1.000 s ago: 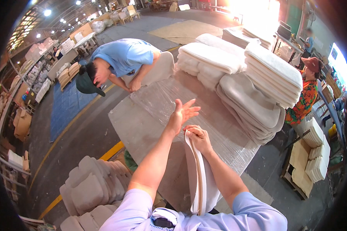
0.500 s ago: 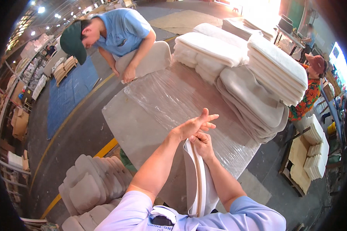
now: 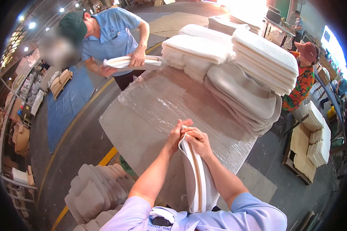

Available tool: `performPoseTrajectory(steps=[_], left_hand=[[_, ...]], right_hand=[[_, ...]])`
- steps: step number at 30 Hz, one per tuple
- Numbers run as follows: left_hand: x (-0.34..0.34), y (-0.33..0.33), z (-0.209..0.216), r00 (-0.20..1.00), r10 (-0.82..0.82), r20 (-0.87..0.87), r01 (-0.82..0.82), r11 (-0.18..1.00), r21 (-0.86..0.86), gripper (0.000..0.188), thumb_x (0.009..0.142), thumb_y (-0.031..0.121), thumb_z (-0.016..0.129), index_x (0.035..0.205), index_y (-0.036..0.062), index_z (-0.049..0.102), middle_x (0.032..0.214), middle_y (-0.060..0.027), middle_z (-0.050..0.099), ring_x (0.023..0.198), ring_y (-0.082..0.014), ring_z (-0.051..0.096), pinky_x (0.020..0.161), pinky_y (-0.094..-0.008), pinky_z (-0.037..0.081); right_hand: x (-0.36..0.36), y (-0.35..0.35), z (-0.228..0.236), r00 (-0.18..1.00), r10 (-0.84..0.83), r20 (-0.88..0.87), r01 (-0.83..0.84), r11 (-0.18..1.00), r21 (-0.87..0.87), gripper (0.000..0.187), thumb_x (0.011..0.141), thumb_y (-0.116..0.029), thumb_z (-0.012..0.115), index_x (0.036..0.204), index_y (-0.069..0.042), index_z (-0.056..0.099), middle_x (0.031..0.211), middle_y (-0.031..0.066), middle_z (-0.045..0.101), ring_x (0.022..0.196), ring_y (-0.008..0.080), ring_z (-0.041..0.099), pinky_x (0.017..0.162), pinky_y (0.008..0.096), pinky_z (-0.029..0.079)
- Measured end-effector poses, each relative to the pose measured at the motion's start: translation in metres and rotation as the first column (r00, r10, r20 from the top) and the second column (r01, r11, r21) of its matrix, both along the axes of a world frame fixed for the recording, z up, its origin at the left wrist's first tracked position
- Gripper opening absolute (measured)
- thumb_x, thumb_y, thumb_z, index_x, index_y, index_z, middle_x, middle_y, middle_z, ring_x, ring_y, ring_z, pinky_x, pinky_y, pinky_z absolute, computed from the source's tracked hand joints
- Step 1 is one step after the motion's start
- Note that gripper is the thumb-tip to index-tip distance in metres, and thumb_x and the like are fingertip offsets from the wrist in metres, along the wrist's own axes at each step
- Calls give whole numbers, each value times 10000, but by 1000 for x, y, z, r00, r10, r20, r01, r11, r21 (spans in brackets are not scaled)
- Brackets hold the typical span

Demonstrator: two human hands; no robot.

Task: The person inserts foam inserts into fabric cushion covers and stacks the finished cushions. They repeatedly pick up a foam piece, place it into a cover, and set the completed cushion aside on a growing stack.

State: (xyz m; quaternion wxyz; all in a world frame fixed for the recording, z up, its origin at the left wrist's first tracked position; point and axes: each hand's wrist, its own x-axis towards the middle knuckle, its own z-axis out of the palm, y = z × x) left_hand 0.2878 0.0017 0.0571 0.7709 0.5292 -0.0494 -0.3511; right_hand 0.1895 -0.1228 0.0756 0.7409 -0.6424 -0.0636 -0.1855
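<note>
A grey cushion cover [image 3: 187, 181] with a white edge and a brown zipper-like strip stands on its side against my body, its far end pointing away from me. My right hand [image 3: 197, 139] is closed on that far end, fingers bent over the top. Right beside it, my left hand [image 3: 176, 135] is at the cover's left corner, close against the right hand. Its fingertips are smeared by motion, so its grip is unclear. Beneath lies a table [image 3: 138, 127] partly covered by clear plastic film [image 3: 162, 104].
Grey cushions [image 3: 239, 84] and white pads [image 3: 264, 57] are stacked at the table's far right. Across the table, a co-worker [image 3: 113, 32] holds a similar piece. More grey cushions [image 3: 92, 184] are piled at lower left. A wooden pallet [image 3: 300, 158] with white pads stands right.
My left hand has come down from above the right hand to the cover's end, its spread fingers drawn in. The co-worker has lifted a piece off the table and turned it edge-on.
</note>
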Motion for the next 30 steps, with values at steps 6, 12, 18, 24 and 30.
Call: performPoseTrajectory(steps=[6,12,18,24,30], left_hand=[[1,-4,-18,992,32,126,-17,993,-114,723,1134,593,276,1597,61,431,1601,-131,483,1398,-225,505,1171,-358,413],[7,-17,-10,989,117,-87,-122,991,-53,775,1117,633,282,1658,79,311,1616,-134,462,1436,-210,468,1163,-346,427],[-1,-36,2,994,93,-55,-94,995,-17,871,1077,705,303,1697,103,196,1644,-162,406,1480,-247,445,1172,-371,431],[2,-32,4,986,167,26,-169,978,124,926,1060,736,328,1702,90,160,1669,-202,355,1512,-288,411,1194,-377,402],[-5,-63,18,980,51,195,-90,976,198,911,1073,721,305,1689,58,204,1673,-212,350,1510,-301,419,1198,-368,393]], right_hand=[[32,-45,5,993,86,-84,-83,996,45,480,1126,-452,483,1297,-63,705,1235,64,724,937,115,615,837,289,494],[111,-48,21,954,86,-289,-52,991,121,728,1091,-697,279,1502,-166,560,1395,71,639,1214,202,569,992,410,477],[122,-24,-27,914,50,-403,-19,997,81,862,997,-854,213,1610,-294,447,1566,114,484,1453,311,383,1061,523,438],[123,-6,-35,950,73,-303,-20,984,176,786,1053,-766,297,1610,-232,448,1559,153,473,1326,240,479,916,367,493],[109,-45,-37,957,-78,-280,108,990,95,680,1093,-669,360,1491,-167,587,1427,79,586,1249,194,525,970,390,499]])
